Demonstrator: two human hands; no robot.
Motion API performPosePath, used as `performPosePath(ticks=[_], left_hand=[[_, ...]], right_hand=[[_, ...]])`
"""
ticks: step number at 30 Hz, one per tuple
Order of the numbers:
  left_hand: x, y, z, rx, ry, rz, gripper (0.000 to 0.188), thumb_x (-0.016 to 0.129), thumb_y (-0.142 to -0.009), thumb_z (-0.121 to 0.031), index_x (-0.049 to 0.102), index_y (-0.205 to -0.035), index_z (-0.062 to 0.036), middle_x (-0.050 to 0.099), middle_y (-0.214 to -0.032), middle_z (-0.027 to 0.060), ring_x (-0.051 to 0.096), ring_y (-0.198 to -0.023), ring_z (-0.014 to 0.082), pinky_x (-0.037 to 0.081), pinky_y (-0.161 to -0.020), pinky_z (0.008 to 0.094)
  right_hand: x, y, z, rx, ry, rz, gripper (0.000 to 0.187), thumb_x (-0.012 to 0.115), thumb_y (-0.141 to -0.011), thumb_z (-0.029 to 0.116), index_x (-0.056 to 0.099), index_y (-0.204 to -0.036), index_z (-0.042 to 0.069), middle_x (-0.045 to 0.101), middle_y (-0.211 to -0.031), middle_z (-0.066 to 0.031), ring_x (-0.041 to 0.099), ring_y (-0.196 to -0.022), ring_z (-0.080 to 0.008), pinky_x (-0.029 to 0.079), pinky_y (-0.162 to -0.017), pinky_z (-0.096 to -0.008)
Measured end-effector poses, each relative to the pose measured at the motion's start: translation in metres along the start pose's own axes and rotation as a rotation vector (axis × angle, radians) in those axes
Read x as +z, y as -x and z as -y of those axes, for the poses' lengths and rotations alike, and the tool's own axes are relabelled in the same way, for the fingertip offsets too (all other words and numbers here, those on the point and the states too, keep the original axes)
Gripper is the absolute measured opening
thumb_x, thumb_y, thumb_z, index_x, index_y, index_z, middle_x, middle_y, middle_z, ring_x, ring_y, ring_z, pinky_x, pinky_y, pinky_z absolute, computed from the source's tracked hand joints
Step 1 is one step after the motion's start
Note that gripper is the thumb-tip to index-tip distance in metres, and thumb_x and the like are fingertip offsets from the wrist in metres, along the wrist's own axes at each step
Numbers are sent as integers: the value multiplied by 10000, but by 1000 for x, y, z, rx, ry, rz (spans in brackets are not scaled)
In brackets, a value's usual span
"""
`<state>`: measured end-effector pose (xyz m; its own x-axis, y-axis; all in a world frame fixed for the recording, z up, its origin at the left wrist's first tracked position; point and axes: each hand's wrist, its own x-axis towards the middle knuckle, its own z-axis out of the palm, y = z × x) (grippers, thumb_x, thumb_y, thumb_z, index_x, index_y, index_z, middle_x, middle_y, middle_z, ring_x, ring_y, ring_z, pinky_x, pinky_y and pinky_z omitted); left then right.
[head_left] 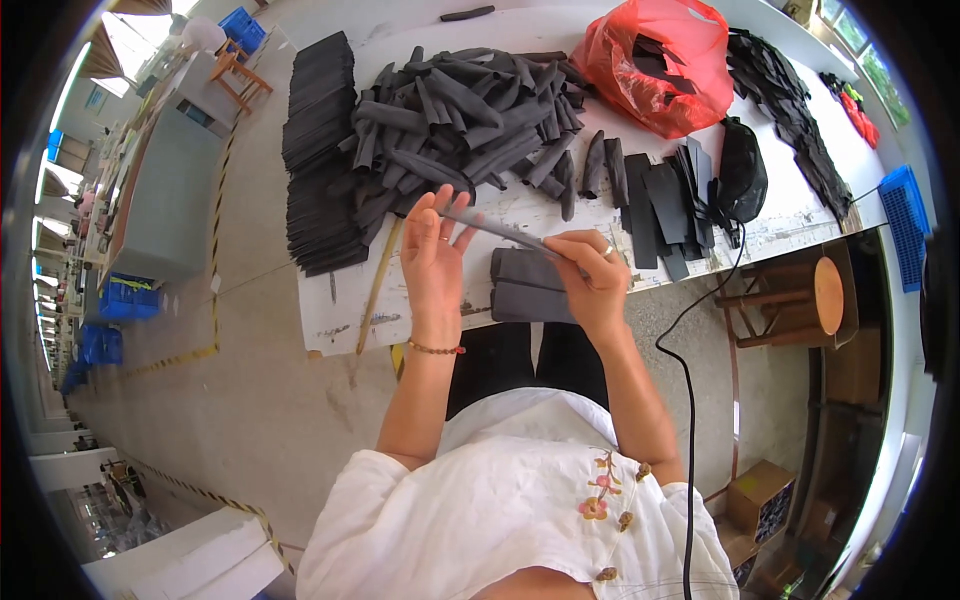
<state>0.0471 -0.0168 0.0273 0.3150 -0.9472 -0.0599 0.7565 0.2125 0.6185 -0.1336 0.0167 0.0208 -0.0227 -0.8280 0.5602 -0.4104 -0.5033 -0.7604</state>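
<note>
My right hand [592, 275] pinches one end of a narrow dark grey fabric strip [505, 230], held up over the front edge of the table. The strip's other end reaches the fingers of my left hand [437, 240], whose palm is turned up with the fingers spread and not closed around it. Beneath the strip, flat dark grey fabric pieces [530, 285] lie at the table's near edge. Just beyond my hands rises a loose heap of rolled dark fabric pieces [470, 110].
Left of the heap runs a long neat stack of dark pieces [322, 160]. A red plastic bag [655, 60] stands behind; flat dark strips [665, 205] and a black bag [742, 170] lie right. A black cable [685, 365] hangs over the edge near a wooden stool [825, 295].
</note>
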Motion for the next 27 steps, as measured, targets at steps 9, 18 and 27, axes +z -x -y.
performPosePath(ticks=[9, 18, 27], left_hand=[[-30, 6, -2, -286, -220, -1, 173, 640, -912, -138, 623, -918, 34, 678, -891, 147, 681, -777, 248, 597, -734, 359], [-27, 9, 10, -315, -285, 66, 149, 653, -887, -100, 609, -891, 42, 652, -788, 124, 673, -715, 239, 585, -693, 333], [-67, 12, 54, 195, -1372, 222, 253, 755, -754, -183, 636, -907, -19, 607, -846, 78, 583, -735, 197, 490, -684, 342]], right_hand=[[-14, 3, -14, -137, 176, 52, 265, 664, -768, -66, 695, -1014, 30, 633, -1040, -85, 623, -862, -203, 518, -728, -304], [-15, 11, -26, 679, -433, -41, 170, 664, -892, 127, 662, -963, -27, 602, -706, 8, 537, -610, -72, 427, -590, -212], [-30, 55, -64, 776, 21, -2, 210, 700, -841, 122, 669, -987, -26, 612, -673, -22, 537, -602, -82, 437, -561, -251]])
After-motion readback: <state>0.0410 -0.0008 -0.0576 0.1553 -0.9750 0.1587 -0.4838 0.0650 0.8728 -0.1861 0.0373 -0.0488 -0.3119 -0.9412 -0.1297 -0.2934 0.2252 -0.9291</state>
